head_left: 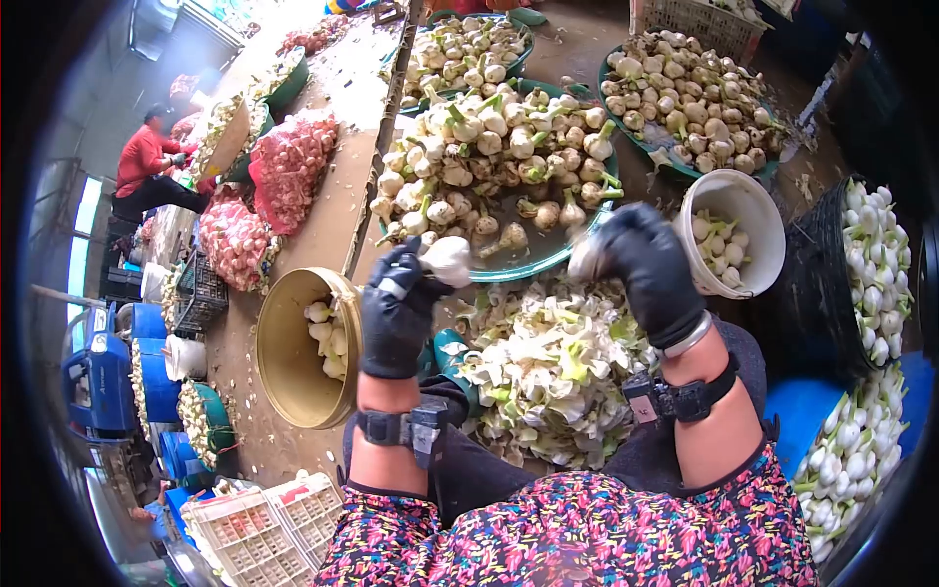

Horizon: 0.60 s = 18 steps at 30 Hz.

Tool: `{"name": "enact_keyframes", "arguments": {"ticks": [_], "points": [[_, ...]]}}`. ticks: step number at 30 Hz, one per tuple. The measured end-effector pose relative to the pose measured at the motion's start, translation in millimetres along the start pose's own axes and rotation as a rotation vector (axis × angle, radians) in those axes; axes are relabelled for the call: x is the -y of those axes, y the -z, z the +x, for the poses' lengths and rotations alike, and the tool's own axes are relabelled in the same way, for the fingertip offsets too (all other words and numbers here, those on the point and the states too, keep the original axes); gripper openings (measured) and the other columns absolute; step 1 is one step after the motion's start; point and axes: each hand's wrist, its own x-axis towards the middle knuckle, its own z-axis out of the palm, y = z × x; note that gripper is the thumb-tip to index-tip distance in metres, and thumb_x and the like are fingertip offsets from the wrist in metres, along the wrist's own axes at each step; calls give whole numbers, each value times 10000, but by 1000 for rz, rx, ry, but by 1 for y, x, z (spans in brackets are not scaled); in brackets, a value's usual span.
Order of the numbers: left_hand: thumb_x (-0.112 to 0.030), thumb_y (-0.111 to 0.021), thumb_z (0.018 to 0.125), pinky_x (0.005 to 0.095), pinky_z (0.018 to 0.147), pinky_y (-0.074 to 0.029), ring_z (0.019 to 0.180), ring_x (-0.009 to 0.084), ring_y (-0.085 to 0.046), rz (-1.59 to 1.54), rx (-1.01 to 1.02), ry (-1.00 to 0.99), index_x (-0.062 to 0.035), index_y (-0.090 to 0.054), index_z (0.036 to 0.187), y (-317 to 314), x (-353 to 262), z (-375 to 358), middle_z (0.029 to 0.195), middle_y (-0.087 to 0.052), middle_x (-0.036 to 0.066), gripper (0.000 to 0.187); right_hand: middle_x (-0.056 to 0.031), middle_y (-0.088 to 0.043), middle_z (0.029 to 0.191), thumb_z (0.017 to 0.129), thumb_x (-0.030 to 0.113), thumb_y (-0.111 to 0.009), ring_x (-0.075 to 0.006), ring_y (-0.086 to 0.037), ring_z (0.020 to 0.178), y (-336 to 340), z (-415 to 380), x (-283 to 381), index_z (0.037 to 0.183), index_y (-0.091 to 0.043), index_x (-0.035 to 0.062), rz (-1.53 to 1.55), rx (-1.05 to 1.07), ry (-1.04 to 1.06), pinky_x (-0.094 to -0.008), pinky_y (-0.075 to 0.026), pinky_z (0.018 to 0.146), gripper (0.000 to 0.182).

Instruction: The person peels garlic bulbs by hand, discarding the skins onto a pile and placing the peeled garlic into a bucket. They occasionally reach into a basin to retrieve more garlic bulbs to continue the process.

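My left hand (399, 311), in a black glove, is closed around a white garlic bulb (448, 260) that shows at its fingertips. To the right, my right hand (646, 274), also gloved in black, has curled fingers with something pale and blurred (587, 256) at their tips. Both hands are raised over the near edge of a green basin (548, 264) heaped with unpeeled bulbs (489, 137). Between my forearms and below the hands lies a large pile of peeled skins and leaves (553, 372).
A beige bucket (279, 352) with bulbs stands at left, a white bucket (768, 220) at right. Another full basin (626, 122) is beyond. Far right is a black basket (812, 284) of white bulbs. A person in red (147, 161) sits far left beside red net sacks (293, 161).
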Motion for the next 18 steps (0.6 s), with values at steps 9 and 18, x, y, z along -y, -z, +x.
{"name": "enact_keyframes", "arguments": {"ticks": [9,18], "points": [[35,-539,712,321,840,-450,892,230,-577,1670,-227,-684,2,-606,1038,94,-104,12,935,-601,122,334,-177,-625,768,680,133,-545,-331,-605,732,-17,-8,-17,794,-635,54,-1106,511,-249,-406,-473,674,166],[-252,-575,800,407,861,-449,1017,336,-572,1781,465,-5,-110,-515,1232,54,137,113,1126,-584,179,459,-181,-631,864,715,125,-506,-341,-597,833,-16,-11,-41,969,-638,68,-997,422,55,-425,-465,773,292]]}}
